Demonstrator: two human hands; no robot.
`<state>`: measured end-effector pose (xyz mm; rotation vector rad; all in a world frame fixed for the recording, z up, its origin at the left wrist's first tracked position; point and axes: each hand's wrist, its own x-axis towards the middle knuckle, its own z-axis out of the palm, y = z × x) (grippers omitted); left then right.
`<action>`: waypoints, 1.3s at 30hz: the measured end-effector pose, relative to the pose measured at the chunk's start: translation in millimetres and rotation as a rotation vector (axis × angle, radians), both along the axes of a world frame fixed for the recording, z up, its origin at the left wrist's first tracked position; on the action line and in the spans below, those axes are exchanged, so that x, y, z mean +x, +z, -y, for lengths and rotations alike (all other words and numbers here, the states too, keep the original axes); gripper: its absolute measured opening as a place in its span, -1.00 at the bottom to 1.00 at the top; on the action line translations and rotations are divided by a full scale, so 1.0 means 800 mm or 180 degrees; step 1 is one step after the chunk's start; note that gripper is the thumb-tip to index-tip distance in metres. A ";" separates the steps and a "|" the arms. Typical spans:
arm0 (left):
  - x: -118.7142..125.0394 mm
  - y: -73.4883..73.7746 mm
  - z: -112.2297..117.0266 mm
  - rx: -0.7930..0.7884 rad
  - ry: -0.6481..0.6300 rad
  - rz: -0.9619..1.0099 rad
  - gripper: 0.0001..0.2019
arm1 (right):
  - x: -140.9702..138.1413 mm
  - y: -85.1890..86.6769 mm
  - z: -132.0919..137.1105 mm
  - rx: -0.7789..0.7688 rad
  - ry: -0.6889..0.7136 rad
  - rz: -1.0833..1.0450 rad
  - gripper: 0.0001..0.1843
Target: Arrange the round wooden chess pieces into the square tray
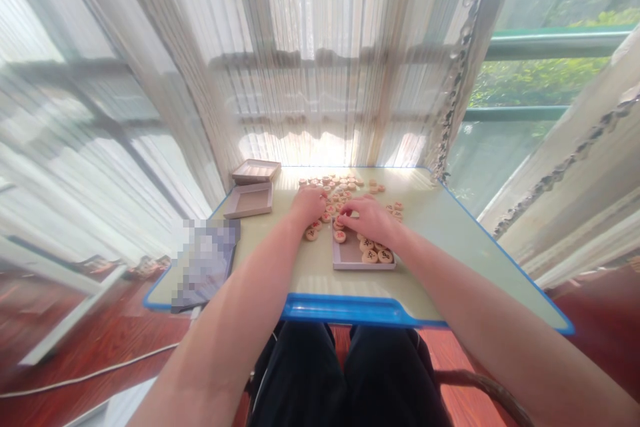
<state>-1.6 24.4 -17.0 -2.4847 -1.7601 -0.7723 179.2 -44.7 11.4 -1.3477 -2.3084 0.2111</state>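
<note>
Round wooden Chinese chess pieces with red or black characters lie scattered in the middle of the table. My right hand is over a shallow open cardboard box, thumb and fingers pinching a Chinese chess piece at its far left corner. Inside the box, a red-marked piece lies at the left and several black-marked pieces at the right, partly under my right wrist. My left hand reaches into the loose pieces with fingers curled down; what they hold, if anything, is hidden.
The pale table has a raised blue front edge. At the far left are an open box part and another shallow box. A blurred-out flat item lies at the left edge. Sheer curtains hang behind the table.
</note>
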 end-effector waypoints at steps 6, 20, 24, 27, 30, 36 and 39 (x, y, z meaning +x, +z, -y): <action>0.000 0.002 0.002 -0.0001 -0.0015 -0.0014 -0.74 | 0.000 0.000 0.002 0.0192 0.0148 0.0159 -0.81; -0.003 -0.001 0.000 0.0062 -0.0023 -0.0091 -0.72 | -0.003 0.014 0.018 0.0477 0.0423 0.0039 -0.82; -0.002 -0.002 -0.001 0.0055 -0.0023 -0.0083 -0.72 | -0.003 0.017 0.027 0.0554 0.0873 0.0340 -0.86; -0.002 -0.002 -0.001 0.0075 -0.0029 -0.0088 -0.72 | -0.002 0.015 0.028 0.0569 0.0965 0.0502 -0.85; -0.001 0.000 0.000 0.0065 -0.0020 -0.0119 -0.72 | -0.001 0.013 0.026 0.0488 0.0907 0.0609 -0.85; 0.000 0.001 0.001 0.0005 0.0011 -0.0145 -0.72 | -0.002 0.015 0.027 0.0452 0.0910 0.0654 -0.84; -0.001 0.000 0.000 0.0025 0.0001 -0.0149 -0.72 | -0.002 0.014 0.027 0.0473 0.0898 0.0633 -0.83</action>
